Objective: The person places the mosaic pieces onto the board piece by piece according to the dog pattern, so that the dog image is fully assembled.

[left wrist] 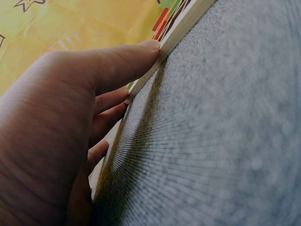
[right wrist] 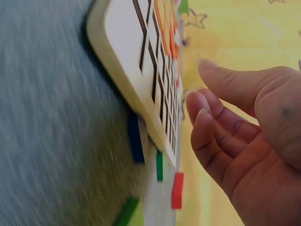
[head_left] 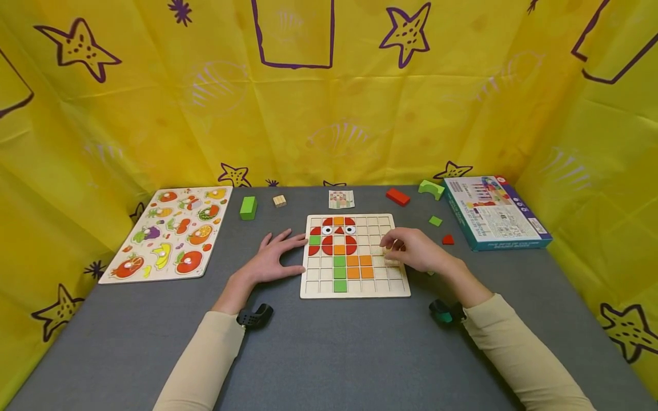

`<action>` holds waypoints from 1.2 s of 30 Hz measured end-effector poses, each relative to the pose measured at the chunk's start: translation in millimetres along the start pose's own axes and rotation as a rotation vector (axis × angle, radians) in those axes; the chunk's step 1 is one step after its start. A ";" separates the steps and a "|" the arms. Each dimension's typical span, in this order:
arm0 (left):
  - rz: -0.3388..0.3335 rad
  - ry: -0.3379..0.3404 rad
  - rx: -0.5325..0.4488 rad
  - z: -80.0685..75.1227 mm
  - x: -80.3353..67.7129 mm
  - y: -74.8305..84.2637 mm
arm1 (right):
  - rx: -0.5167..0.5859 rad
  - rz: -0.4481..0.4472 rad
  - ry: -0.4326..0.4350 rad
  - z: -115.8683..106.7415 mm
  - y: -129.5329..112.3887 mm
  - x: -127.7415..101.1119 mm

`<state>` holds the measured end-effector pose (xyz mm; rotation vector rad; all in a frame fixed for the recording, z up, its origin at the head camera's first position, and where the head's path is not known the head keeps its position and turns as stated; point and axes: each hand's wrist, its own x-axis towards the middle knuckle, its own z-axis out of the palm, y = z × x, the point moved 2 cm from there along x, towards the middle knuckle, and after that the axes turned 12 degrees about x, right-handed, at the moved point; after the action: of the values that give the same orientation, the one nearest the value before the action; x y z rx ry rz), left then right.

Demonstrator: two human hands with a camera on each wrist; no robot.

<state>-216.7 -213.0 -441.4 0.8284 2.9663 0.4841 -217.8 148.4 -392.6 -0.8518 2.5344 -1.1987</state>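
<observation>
A wooden grid board point(head_left: 354, 288) lies at the table's middle, partly filled with red, orange and green tiles forming a figure. My left hand point(head_left: 288, 254) lies flat on the grey table, with its thumb point(left wrist: 136, 54) and fingertips against the board's left edge point(left wrist: 188, 21). My right hand point(head_left: 390, 251) hovers over the board's right side with its fingers curled. It seems to pinch a small pale-yellow tile point(head_left: 386, 250) just above the grid, though the fingers mostly hide it. In the right wrist view the thumb and fingers point(right wrist: 197, 82) are close together beside the board point(right wrist: 127, 61).
A fruit peg puzzle point(head_left: 169, 231) lies at the left and a teal box point(head_left: 493, 211) at the right. Behind the board are a green block point(head_left: 248, 208), a wooden cube point(head_left: 279, 200), a pattern card point(head_left: 341, 198), a red block point(head_left: 398, 196) and a green arch point(head_left: 430, 189). Yellow sheeting walls the table.
</observation>
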 end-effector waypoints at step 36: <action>0.010 0.000 -0.004 1.1 0.2 -1.8 | -0.123 0.097 -0.034 -37.7 56.5 19.5</action>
<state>-217.7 -214.1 -442.9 0.8431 2.9619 0.4905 -272.5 189.5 -410.1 -0.7584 2.6116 -1.0005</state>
